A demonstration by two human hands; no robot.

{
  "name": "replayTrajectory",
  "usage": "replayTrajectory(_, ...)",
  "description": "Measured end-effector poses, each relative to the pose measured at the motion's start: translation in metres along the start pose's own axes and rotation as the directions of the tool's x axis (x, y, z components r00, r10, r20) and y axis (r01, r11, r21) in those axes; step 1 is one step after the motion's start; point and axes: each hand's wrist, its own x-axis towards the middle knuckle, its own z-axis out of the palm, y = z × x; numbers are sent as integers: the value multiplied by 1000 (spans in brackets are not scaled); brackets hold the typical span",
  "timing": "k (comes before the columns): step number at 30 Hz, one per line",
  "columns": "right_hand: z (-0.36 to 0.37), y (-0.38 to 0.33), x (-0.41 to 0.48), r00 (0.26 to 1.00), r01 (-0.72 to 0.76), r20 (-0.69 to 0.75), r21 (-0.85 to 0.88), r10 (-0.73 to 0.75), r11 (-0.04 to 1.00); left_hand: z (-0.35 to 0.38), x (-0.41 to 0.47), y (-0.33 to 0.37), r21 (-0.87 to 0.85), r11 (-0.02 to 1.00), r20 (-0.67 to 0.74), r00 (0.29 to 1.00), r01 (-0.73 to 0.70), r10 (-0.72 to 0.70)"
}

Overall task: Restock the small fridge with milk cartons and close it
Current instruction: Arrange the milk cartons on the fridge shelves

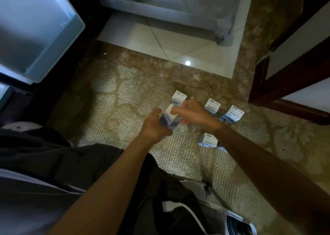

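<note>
The cartons carried blue print on white, too blurred to read as any brand or word. The held carton, white with a dark blue face, sat tilted just above the rug at mid-frame. The left hand gripped it from the left, and the right hand bent round its right side with one finger across the top. Upright on the rug stood a back carton just behind the hands, a middle carton and a right carton to their right, and a near carton under the right forearm. The small fridge filled the upper left, well apart from the cartons. White tiles and a grey upholstered base lay at the top, a wooden door frame at the right and a shoe at the lower edge.
</note>
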Motion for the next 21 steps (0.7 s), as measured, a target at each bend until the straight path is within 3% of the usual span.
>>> replayTrajectory(2,-8,-18,-6,998,-12,64,92,6,996,-1,-2,1,-20,999,-30,999,-34,33)
replayTrajectory(5,-11,-30,-9,996,-6,85,93,-2,996,-3,-3,2,-106,994,-41,999,-17,13)
replayTrajectory(7,-11,-30,-10,996,-20,93,106,10,994,-5,-5,3,-238,969,18,998,58,-56)
replayTrajectory(9,-12,-21,-8,994,-91,84,243,73,966,-8,-7,4,-377,915,52,989,148,-138)
replayTrajectory(11,-16,-5,-1,990,-133,-8,283,141,950,-11,-7,3,-455,866,57,977,209,-206)
replayTrajectory(13,-18,24,4,981,-139,-144,-38,132,990,-12,-6,2,-436,870,57,972,229,-227)
replayTrajectory(15,-15,54,2,989,-135,-92,-303,112,943,-10,-6,2,-388,895,64,975,221,-213)
replayTrajectory(18,-1,97,-9,978,-156,50,-458,201,875,-6,-6,2,-353,909,78,976,220,-205)
replayTrajectory(21,9,114,-16,980,-161,-17,-647,197,746,-4,-7,2,-324,919,83,975,224,-208)
